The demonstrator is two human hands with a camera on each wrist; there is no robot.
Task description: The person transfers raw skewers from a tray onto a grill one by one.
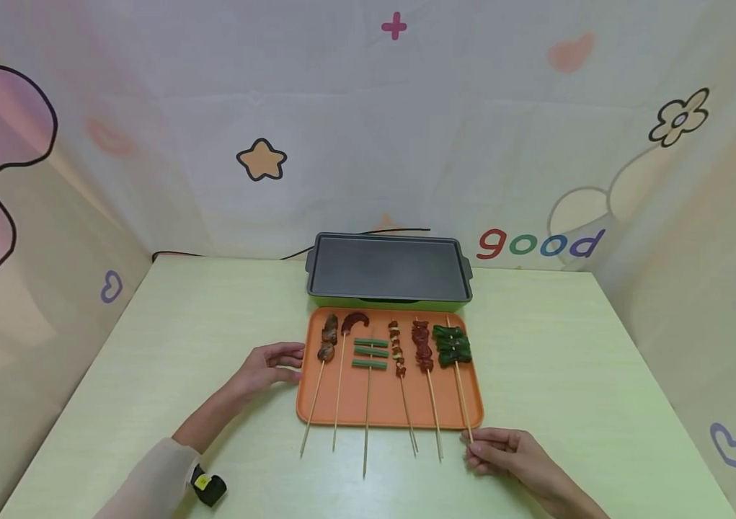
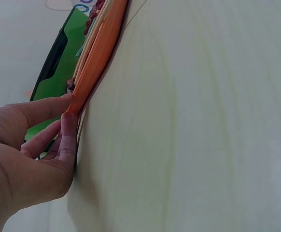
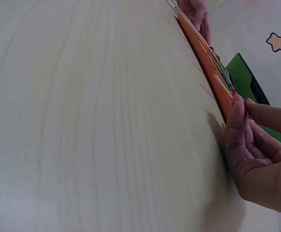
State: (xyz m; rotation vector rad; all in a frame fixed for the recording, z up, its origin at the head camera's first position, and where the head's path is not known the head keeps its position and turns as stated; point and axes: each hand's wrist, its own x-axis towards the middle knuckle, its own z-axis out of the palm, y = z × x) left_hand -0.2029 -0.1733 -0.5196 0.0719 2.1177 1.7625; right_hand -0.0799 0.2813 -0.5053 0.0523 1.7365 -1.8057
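An orange tray (image 1: 386, 412) lies on the table holding a row of skewers. From left to right come a brownish skewer (image 1: 329, 339), a curled dark-red one (image 1: 355, 321), one with green stalks (image 1: 370, 352), a thin red-and-pale one (image 1: 396, 347), a dark-red meat-like one (image 1: 422, 344) and a leafy-green skewer (image 1: 452, 344). My left hand (image 1: 270, 369) pinches the tray's left rim between thumb and fingers, as the left wrist view shows. At the front right corner, my right hand (image 1: 510, 454) pinches the lower stick end of the leafy-green skewer.
Directly behind the tray stands a dark grill plate (image 1: 387, 268) on a green base (image 1: 393, 303). The sticks overhang the tray's front rim. A black device with a yellow label (image 1: 209, 486) is on the left wrist. Patterned cloth (image 1: 342, 130) encloses the table (image 1: 569, 360).
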